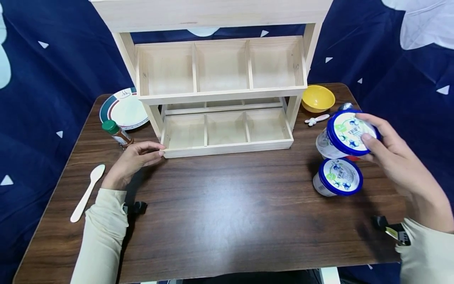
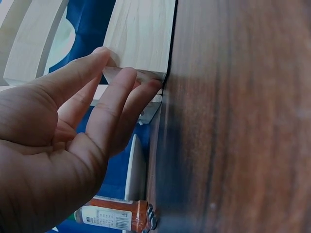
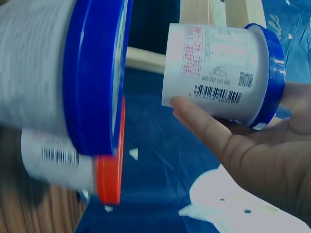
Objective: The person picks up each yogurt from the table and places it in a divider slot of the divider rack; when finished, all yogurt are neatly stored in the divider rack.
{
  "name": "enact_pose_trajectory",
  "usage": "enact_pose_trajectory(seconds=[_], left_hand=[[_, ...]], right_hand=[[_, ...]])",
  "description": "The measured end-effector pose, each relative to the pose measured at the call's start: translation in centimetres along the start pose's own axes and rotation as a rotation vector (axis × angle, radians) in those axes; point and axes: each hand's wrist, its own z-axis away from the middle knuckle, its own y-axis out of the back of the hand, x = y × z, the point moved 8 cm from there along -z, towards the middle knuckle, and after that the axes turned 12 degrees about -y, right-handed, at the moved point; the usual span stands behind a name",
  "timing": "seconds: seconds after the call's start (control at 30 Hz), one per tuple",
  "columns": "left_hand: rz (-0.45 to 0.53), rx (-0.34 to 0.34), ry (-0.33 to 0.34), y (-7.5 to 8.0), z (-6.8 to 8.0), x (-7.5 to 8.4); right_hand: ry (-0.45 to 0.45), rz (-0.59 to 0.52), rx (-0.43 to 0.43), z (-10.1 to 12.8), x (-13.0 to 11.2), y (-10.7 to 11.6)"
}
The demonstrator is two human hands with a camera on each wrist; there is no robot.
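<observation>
My right hand (image 1: 393,156) grips a white tub with a blue lid (image 1: 349,132), fingers and thumb round its lid end. In the right wrist view this raised tub (image 3: 214,73) shows its barcode side. Nearer me, a second blue-lidded tub (image 1: 338,177) stands on the table, and a red-lidded tub (image 3: 109,179) is mostly hidden in the head view. My left hand (image 1: 133,163) touches the front left corner of the bottom tray (image 1: 227,149) of a wooden shelf. Its fingertips (image 2: 127,75) lie against the tray's end, fairly straight.
The shelf's upper tray (image 1: 221,92) has three compartments. A plate (image 1: 124,108) and a green-capped spice jar (image 1: 117,132) stand left of it; a white spoon (image 1: 86,195) lies nearer me. To the right are a yellow bowl (image 1: 318,98) and a utensil with a white handle (image 1: 317,120).
</observation>
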Motion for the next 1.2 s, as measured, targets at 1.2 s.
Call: enact_pose_trajectory(seconds=[1.2], left_hand=[[-0.017,-0.010,0.028,-0.1,-0.3,-0.3]], right_hand=[[0.036,-0.141,-0.151,-5.7,-6.0,-13.1]])
